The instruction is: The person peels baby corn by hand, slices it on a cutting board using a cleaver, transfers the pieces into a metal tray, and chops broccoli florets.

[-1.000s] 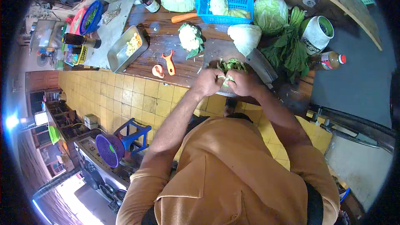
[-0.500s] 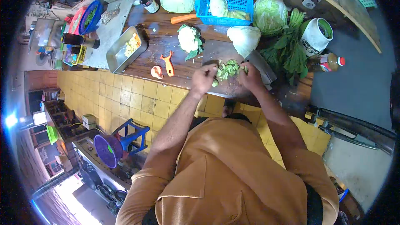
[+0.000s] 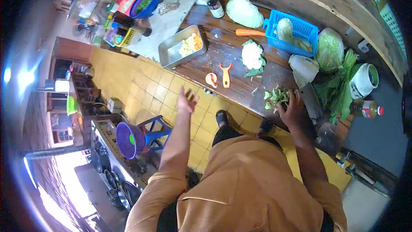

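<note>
My left hand (image 3: 187, 100) hangs in the air off the table's front edge, fingers spread, holding nothing. Over on the cutting board (image 3: 274, 77), my right hand (image 3: 293, 109) rests its spread fingers against a loose pile of chopped green vegetable pieces (image 3: 274, 97). Just right of that hand lies a cleaver (image 3: 310, 99), its blade flat on the board. A cauliflower (image 3: 252, 56) with leaves sits behind the pile. To the left are an orange peeler (image 3: 225, 75) and a small round pale-orange piece (image 3: 211, 79).
A metal tray (image 3: 165, 55) holds diced yellow and orange pieces. Along the back stand a cabbage (image 3: 244, 13), a carrot (image 3: 250, 32), a blue basket (image 3: 292, 19) and a napa cabbage (image 3: 329, 50). Leafy greens (image 3: 339, 99) and a white container (image 3: 364, 81) are right. A purple basin (image 3: 126, 141) is lower left.
My left hand has left the green pieces and swung left, opening. My right hand has spread over the pile. The view has turned, so the table appears shifted right and tilted.
</note>
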Demonstrator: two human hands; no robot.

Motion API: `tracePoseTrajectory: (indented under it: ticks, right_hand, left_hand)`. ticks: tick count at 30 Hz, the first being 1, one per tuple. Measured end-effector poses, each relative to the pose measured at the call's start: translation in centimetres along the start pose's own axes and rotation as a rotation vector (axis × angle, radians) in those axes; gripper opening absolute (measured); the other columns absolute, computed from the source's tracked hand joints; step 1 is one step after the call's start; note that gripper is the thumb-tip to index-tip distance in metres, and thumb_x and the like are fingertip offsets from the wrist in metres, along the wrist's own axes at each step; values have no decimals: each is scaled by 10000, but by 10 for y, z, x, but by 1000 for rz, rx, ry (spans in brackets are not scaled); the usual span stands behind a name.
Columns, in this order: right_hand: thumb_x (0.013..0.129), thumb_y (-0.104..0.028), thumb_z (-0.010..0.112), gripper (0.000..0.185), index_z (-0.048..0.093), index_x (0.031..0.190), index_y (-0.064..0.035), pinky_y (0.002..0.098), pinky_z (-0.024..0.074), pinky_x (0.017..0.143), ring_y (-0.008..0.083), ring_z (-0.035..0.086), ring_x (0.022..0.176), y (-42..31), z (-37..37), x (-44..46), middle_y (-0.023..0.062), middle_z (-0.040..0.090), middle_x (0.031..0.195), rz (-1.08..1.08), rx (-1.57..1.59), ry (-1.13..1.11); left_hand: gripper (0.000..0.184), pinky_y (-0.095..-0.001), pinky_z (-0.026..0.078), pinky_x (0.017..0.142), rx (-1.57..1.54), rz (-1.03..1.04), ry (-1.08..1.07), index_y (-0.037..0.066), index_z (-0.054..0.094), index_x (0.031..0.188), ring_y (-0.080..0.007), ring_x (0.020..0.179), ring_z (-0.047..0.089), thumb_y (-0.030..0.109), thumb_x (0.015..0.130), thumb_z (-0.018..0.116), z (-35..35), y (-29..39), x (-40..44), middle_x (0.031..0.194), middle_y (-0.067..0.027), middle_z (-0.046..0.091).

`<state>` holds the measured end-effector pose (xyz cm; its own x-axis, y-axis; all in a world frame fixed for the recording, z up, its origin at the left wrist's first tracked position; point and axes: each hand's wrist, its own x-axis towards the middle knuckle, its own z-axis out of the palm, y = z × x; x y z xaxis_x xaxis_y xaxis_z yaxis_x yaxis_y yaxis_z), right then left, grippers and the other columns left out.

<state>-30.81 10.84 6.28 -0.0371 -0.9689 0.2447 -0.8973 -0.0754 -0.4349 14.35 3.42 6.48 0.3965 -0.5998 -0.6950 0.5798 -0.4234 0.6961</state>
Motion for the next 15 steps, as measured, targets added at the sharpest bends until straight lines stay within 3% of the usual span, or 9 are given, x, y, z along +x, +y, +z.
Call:
tracePoseTrajectory:
  ticks: [1, 3, 5, 6, 8, 9, 11, 12, 15]
  right_hand:
    - [782, -303, 729, 671, 446, 1319, -17, 520, 376, 1014, 455, 444, 1221, 5, 0, -3, 279, 459, 1315, -16, 2, 91]
    - [812, -272, 706, 623, 453, 1322, -18, 500, 356, 1025, 443, 437, 1218, 10, -14, -6, 260, 469, 1306, 80, -42, 3]
    - [826, -304, 688, 609, 463, 1328, -41, 513, 309, 1077, 418, 408, 1278, 22, 0, -17, 254, 485, 1336, 244, 82, 97]
    - [835, -270, 680, 548, 493, 1296, -40, 501, 317, 1060, 417, 433, 1238, 1, -21, -12, 235, 513, 1296, 279, -62, 118]
    - [826, -227, 684, 489, 529, 1244, -25, 484, 350, 1007, 402, 478, 1147, -9, -32, -23, 223, 545, 1210, 296, -50, 181]
    - [824, -213, 683, 469, 539, 1227, -22, 479, 359, 988, 396, 487, 1119, -20, -36, -27, 218, 552, 1188, 300, -31, 211]
    - [827, -209, 681, 456, 543, 1219, -22, 478, 369, 973, 394, 497, 1101, -41, -38, -36, 216, 555, 1176, 324, -50, 212]
    - [829, -205, 679, 444, 547, 1211, -23, 477, 380, 959, 391, 506, 1082, -52, -38, -41, 215, 559, 1163, 354, -62, 201]
    - [835, -214, 676, 429, 553, 1196, -16, 472, 402, 926, 381, 527, 1032, -82, -30, -48, 211, 571, 1118, 431, 43, 210]
  left_hand:
    - [609, -373, 493, 736, -21, -100, -100, 71, 520, 1140, -198, 803, 547, 624, 885, 537, -7, 15, 26, 941, -50, 536]
    - [653, -377, 504, 736, -72, -109, -347, 64, 480, 1153, -226, 847, 574, 651, 873, 531, 4, 37, 76, 997, -68, 517]
    - [643, -391, 513, 746, 12, -33, -359, 85, 458, 1158, -247, 883, 590, 658, 874, 524, 64, 64, 55, 1001, -76, 528]
    - [626, -402, 517, 773, -15, -47, -289, 94, 455, 1167, -252, 887, 590, 644, 878, 529, 78, 68, 81, 1025, -80, 535]
    - [533, -414, 517, 830, -61, -80, -128, 117, 482, 1162, -247, 897, 588, 579, 903, 534, 108, 82, 101, 1071, -72, 555]
    - [414, -423, 518, 829, -95, -92, -303, 108, 529, 1124, -245, 909, 581, 470, 922, 556, 100, 79, 143, 1066, -86, 551]
    - [276, -408, 535, 718, -38, -116, 16, 110, 567, 1088, -250, 825, 592, 332, 925, 584, 115, 82, 167, 1031, -98, 579]
    - [218, -383, 537, 605, -36, -97, 23, 96, 573, 1094, -245, 716, 596, 212, 910, 598, 112, 83, 175, 973, -112, 617]
    - [200, -348, 512, 524, 77, -20, -89, 65, 578, 1070, -227, 632, 589, 163, 897, 599, 93, 93, 171, 889, -111, 631]
